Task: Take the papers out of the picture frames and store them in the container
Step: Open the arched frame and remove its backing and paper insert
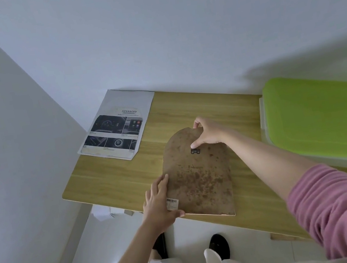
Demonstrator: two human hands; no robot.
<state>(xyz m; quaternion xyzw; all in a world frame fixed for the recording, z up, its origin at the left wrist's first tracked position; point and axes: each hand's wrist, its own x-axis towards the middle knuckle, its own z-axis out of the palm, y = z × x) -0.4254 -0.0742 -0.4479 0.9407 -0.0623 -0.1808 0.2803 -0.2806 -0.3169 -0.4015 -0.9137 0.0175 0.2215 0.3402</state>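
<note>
An arch-topped picture frame (199,177) lies face down on the wooden table (116,178), showing its brown, stained backing board with a small black hanger and a barcode sticker. My left hand (161,205) grips the frame's near left corner. My right hand (208,133) pinches the backing board's curved top edge, thumb resting near the hanger. A printed paper (119,129) with car photos lies flat at the table's far left corner. The container (325,118), a white box with a lime green lid, stands shut at the right.
White walls close in the table at the back and left. The frame's near edge sits close to the table's front edge. Below are a white tiled floor and my feet in black slippers (218,245).
</note>
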